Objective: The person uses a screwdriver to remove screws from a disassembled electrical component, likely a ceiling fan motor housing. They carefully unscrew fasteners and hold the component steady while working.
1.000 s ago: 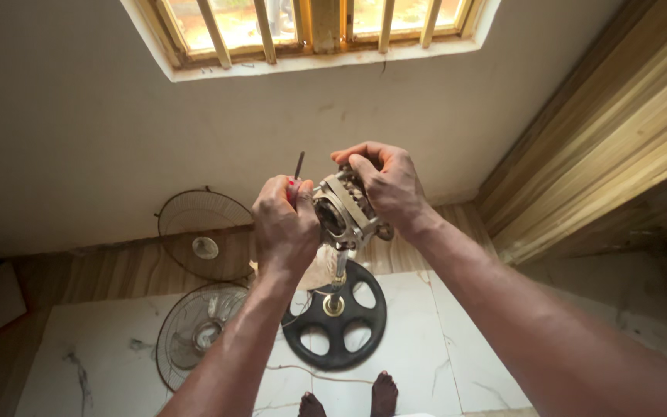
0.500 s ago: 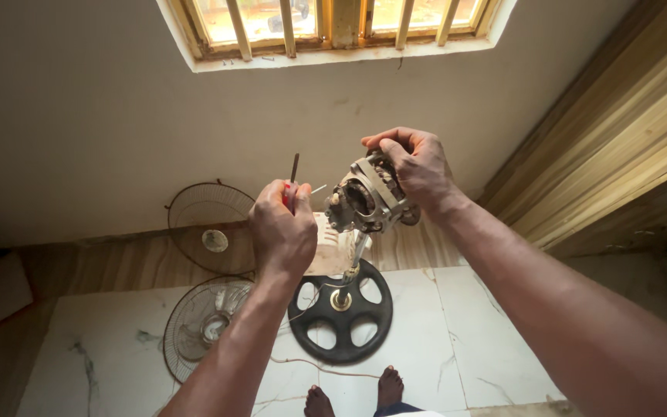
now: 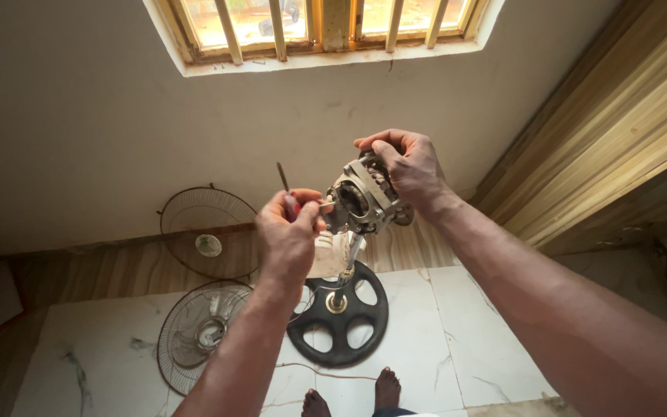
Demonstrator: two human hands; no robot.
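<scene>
Gripping a bare metal fan motor (image 3: 363,202), copper windings exposed.

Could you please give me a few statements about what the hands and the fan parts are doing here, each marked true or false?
1. The right hand grips the metal fan motor. True.
2. The left hand is empty. False: it holds a thin screwdriver with its tip pointing up.
3. Two wire fan guards are down by the wall, to the left of the round black base. True.
4. The motor lies on the tiled floor. False: it is held up above the base.
5. A barred window sits high in the wall. True.
</scene>
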